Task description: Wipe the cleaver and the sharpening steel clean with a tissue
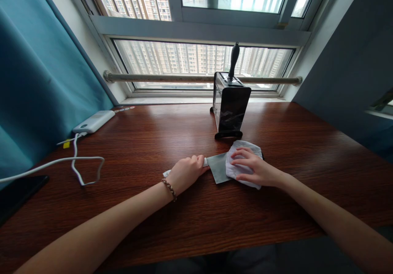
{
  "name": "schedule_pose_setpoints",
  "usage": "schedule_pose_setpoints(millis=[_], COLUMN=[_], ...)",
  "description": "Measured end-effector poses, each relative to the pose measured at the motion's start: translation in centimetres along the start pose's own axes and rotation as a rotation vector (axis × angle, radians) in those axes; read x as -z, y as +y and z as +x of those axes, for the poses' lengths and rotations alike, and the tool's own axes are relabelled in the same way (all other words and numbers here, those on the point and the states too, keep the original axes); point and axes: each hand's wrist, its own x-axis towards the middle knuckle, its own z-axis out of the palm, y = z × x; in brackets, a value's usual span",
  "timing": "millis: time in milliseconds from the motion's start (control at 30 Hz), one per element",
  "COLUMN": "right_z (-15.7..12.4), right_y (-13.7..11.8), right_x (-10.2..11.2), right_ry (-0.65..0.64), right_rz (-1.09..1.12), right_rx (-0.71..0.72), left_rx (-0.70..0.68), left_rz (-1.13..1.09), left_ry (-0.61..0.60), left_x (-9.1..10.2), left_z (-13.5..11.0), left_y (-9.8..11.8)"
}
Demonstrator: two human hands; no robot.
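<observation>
White plastic shows at both ends of our left hand (186, 172), which is curled tight round the handle of a cleaver (216, 166); the grey blade lies flat on the wooden table (153, 143), its long axis running left to right in front of us, handle toward the left, blade tip toward the right; our right hand (251, 168) rests with fingers spread and flattened on a pale cloth (242, 159), pressing it onto the far end of the blade, so the cloth covers that end and only the half nearer the handle is bare; each hand sits directly on its own end of the knife, neither nearer than the other. Just behind the cloth stands a dark knife block (229, 106), holding one black-handled tool (233, 61) upright in its top; whether other slots are filled we cannot tell. Well apart on the left lie a white power bank (93, 121) and its looping cable (80, 163).
</observation>
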Motion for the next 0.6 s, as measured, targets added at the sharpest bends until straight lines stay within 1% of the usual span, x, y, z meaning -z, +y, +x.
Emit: schedule_pose_setpoints(millis=[67,133,300,400,467,500,533,600], right_z=[0.1,0.1,-0.1,-0.3,-0.3,-0.2,-0.1,0.0], right_y=[0.0,0.4,2.6,3.5,3.3,3.0,2.5,1.6], right_x=[0.0,-0.1,0.1,0.4,0.5,0.6,0.5,0.3], right_ry=[0.0,0.032,0.167,0.251,0.284,0.277,0.249,0.142], right_rz=[-0.017,-0.08,-0.306,-0.383,-0.36,-0.323,-0.275,-0.173], right_rx=[0.001,-0.029,-0.189,-0.266,-0.239,-0.191,-0.125,0.015], left_rx=[0.001,0.001,0.001,0.001,0.004,0.005,0.006,0.006], left_rz=[0.0,0.0,-0.002,-0.001,0.0,-0.001,-0.002,-0.003], left_ry=[0.001,0.001,0.001,0.0,-0.001,-0.002,-0.003,-0.006], left_x=[0.0,0.0,0.0,-0.1,-0.1,-0.1,-0.1,-0.1], left_z=[0.0,0.0,0.0,0.0,-0.1,-0.1,-0.1,-0.1], left_y=[0.0,0.0,0.1,0.0,0.0,0.0,0.0,0.0])
